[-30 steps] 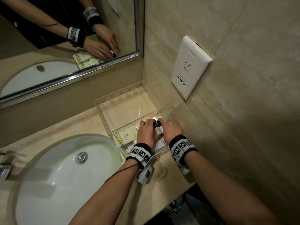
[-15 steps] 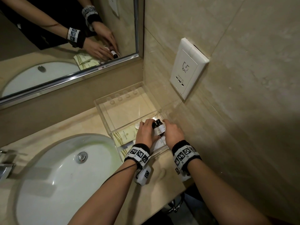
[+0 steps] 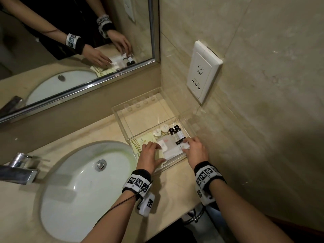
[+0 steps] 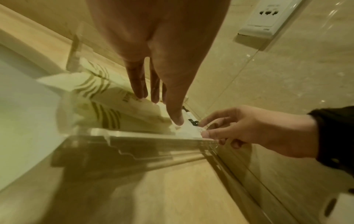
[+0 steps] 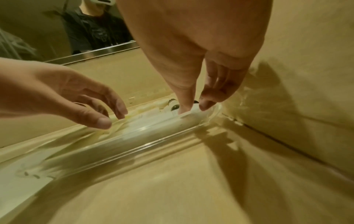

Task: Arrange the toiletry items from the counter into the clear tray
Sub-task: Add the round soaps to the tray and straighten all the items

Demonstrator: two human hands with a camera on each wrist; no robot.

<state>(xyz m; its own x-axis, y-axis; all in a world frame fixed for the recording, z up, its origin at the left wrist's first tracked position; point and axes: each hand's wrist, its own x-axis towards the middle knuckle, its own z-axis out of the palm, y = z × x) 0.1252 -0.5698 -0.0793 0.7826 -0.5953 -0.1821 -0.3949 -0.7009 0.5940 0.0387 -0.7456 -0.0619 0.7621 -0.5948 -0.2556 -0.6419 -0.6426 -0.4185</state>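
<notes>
The clear tray [image 3: 121, 113] sits on the surface at the back corner, at about 1 o'clock from the sink [image 3: 84, 186], and its near end already holds most of the toiletries. Two small dark bottles [image 3: 177, 134] with pale labels lie side by side against the tray's 3 o'clock wall, two round wrapped soaps [image 3: 160, 130] just beside them at 9 o'clock, then flat white sachets [image 3: 168, 147] and cream packets with green stripes [image 3: 140, 143] toward the sink. These are light things. The packets are thin, soft and likely to slide over one another, so flat fingers pressing from above suit them better than a pinch; the bottles are stiff and smooth and would roll, so taking them across the body near the cap seems safest. The tray itself looks rigid, slick and easily nudged. The left hand [image 3: 151, 156] lies on the striped packets with fingers straight and slightly spread. The right hand [image 3: 194, 151] has thumb and forefinger closed on a small white item [image 5: 195, 109] at the tray's near 3 o'clock corner; what that item is cannot be told.
</notes>
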